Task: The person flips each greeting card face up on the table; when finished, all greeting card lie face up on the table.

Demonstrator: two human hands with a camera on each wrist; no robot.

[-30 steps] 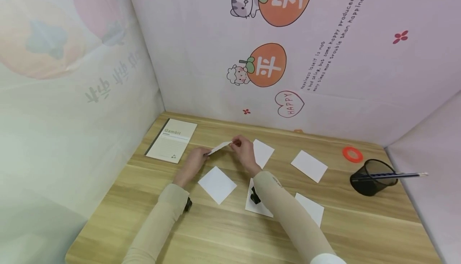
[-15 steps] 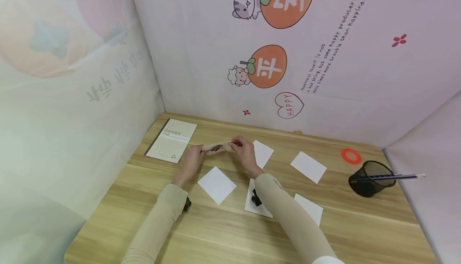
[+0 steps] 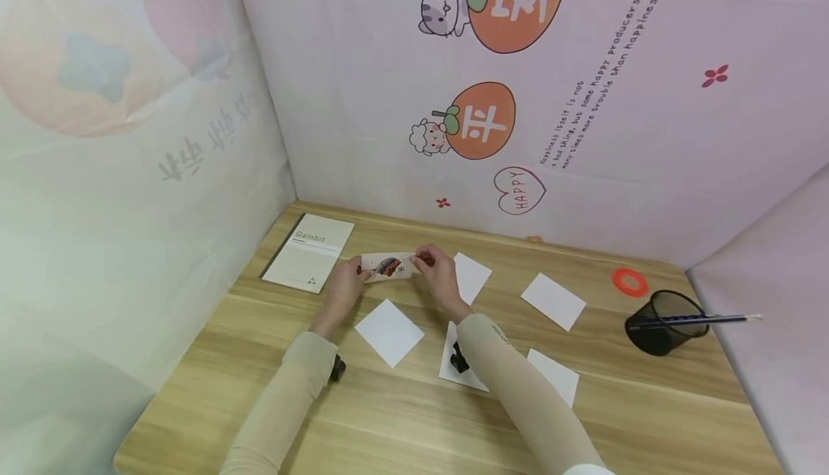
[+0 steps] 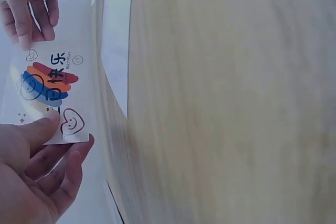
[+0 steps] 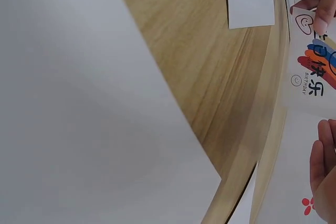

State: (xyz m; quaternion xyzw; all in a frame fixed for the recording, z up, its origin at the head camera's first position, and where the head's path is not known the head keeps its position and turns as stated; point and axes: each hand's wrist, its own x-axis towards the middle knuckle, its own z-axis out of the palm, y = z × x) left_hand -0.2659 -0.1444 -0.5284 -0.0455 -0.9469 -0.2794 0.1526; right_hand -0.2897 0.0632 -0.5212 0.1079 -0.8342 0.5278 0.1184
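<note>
A white birthday card (image 3: 390, 267) with rainbow brush strokes, smiling hearts and lettering is held above the table between both hands. My left hand (image 3: 345, 286) grips one end, thumb on the printed face and fingers behind, as the left wrist view shows. At the opposite end, the fingertips of my right hand (image 3: 439, 275) pinch the card's edge. The printed side faces back toward the head camera. Just below the hands lies a blank white card (image 3: 391, 332), turned like a diamond. Another white card (image 3: 473, 276) is partly hidden behind the right hand.
More white cards lie rightward: one (image 3: 554, 301) farther back, one (image 3: 557, 376) nearer, and one (image 3: 450, 368) partly under the right forearm. A notebook (image 3: 307, 252) sits at the back left. At right are an orange ring (image 3: 630, 282) and a black mesh pen cup (image 3: 660, 331) with pencils.
The card, earlier seen nearly edge-on, has tilted so its printed face shows to the head camera. The hands stay at nearly the same spot; the cards on the table have not moved.
</note>
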